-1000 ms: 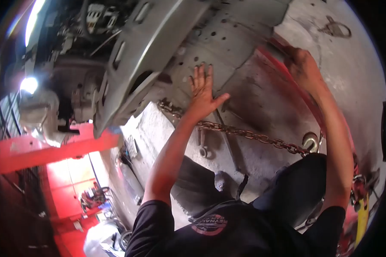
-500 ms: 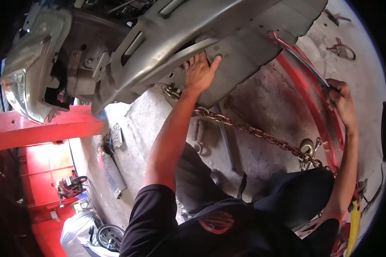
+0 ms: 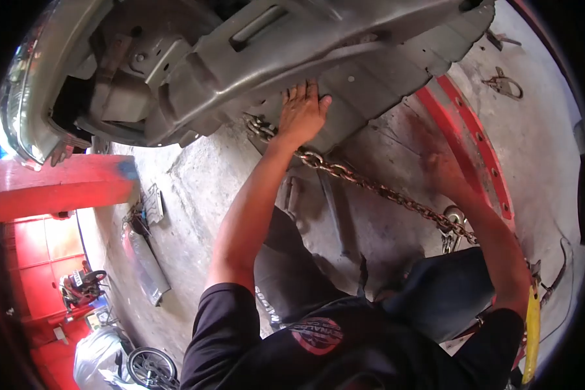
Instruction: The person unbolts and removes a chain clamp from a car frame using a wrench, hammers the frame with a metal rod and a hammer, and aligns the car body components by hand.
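My left hand (image 3: 302, 116) lies flat on the grey sheet-metal car panel (image 3: 351, 97), fingers stretched out and slightly apart. Just below it a rusty chain (image 3: 377, 190) runs from the panel's underside down to the right. My right hand (image 3: 443, 170) is smeared by motion over the floor, between the chain and a curved red steel beam (image 3: 478, 140). Its fingers do not show clearly, and I cannot make out any tool in it. A headlight (image 3: 29, 107) sits at the panel's left end.
A red beam (image 3: 58, 185) crosses at left. On the floor lie a metal bar (image 3: 338, 214), a hook (image 3: 454, 218) by the chain, and a clamp-like piece (image 3: 504, 84). A wheel (image 3: 151, 368) and plastic sheeting (image 3: 101, 357) are at lower left.
My right hand has swung left and down from beside the red beam; the long metal rod tool it held no longer shows clearly. My left hand stays on the panel. The view has shifted slightly.
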The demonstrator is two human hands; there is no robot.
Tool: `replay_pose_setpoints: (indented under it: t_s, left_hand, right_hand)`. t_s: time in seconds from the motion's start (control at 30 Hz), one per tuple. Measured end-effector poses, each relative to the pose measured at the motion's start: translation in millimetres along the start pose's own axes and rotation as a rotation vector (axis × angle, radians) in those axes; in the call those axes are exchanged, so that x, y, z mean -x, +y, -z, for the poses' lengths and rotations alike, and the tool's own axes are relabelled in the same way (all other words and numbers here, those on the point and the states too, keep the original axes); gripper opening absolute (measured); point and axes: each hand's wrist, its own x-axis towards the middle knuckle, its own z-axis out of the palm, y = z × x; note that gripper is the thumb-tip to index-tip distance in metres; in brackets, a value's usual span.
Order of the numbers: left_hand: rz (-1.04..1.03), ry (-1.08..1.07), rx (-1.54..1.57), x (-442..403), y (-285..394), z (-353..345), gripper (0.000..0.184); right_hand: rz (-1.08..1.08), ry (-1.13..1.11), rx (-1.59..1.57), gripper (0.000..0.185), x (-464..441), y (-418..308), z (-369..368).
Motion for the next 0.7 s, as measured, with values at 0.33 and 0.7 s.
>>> replay_pose_setpoints:
  t_s: [0.33,0.7]
  left_hand:
    - [-0.082,0.199,-0.101,-35,-12,-23,0.053]
    - [0.183,0.193,-0.078,-104,-29,-13,0.036]
  right_hand:
    - [0.113,-0.227,0.002,0.020,-7,-13,-6]
    - [0.059,-0.352,-0.032,0.028,-5,-17,11]
